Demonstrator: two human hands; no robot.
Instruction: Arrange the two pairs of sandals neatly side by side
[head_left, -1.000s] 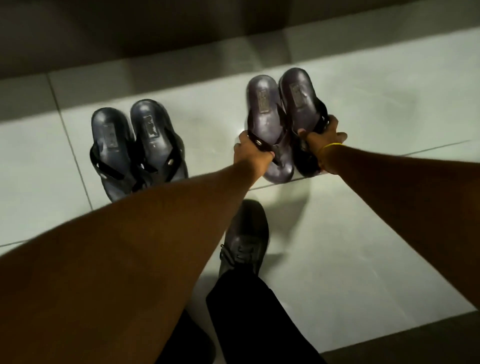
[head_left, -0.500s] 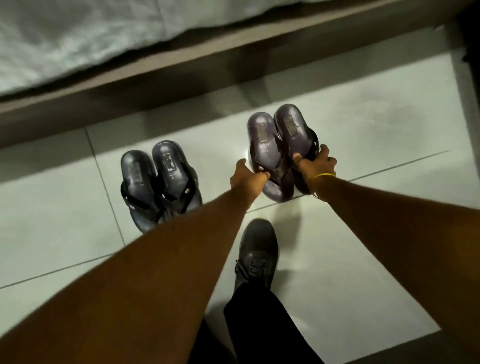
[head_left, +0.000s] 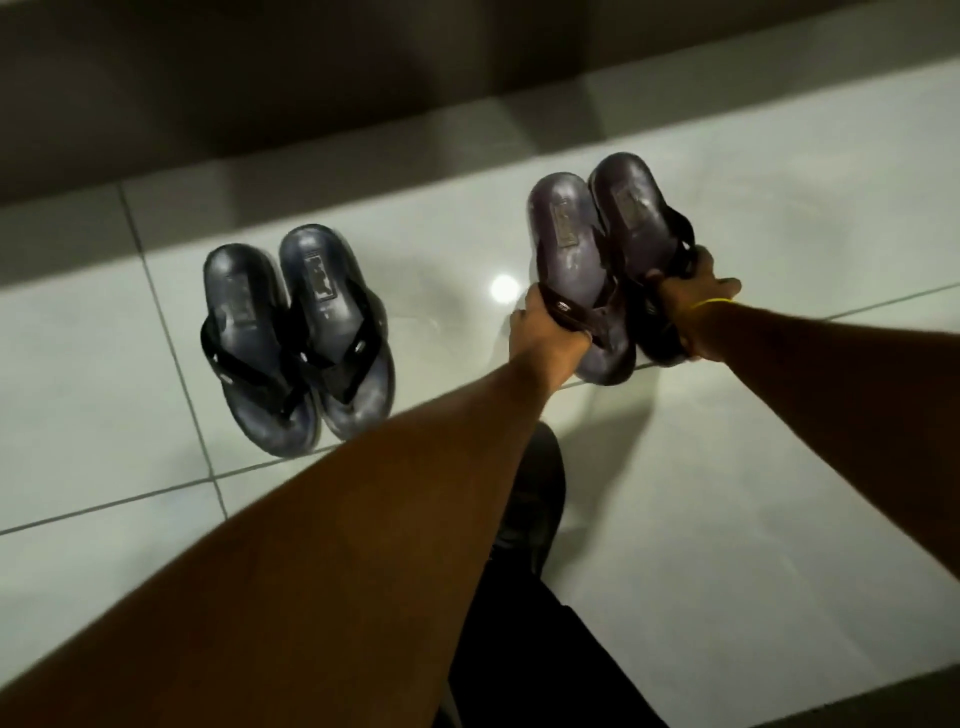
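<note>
The 2 dark purple-brown rubber thong sandals (head_left: 597, 249) sit at the right of the pale glossy tiled floor (head_left: 727, 467), toes toward the person and heels toward the dark skirting strip (head_left: 260, 104) at the back. They lie touching along their inner edges, tilted a little to the right. The left hand (head_left: 545, 332) is clamped around the strap of the nearer sandal of that pair, fingers curled under the band; the right hand (head_left: 691, 306), with a thin yellow band (head_left: 714, 302) at the wrist, is closed on the strap and outer side of the farther one. Gripping by the straps probably lets both sandals be steered together as 1 unit and squared up without separating.

Well apart to the left, the other pair, 2 dark navy rubber thong sandals with black straps (head_left: 296, 338), rests untouched on the floor, soles touching, toes near a grout line. A dark laced shoe (head_left: 535, 493) and dark trouser leg (head_left: 524, 649) stand between the arms, close to the held pair.

Compared with 0.5 s ago, both hands keep the same hold on the same straps, and the 2 pairs stay about as far from each other. The view has swung down: the pale bedding at the top is gone, and a ceiling-light glint (head_left: 505, 287) now shows between the pairs.
</note>
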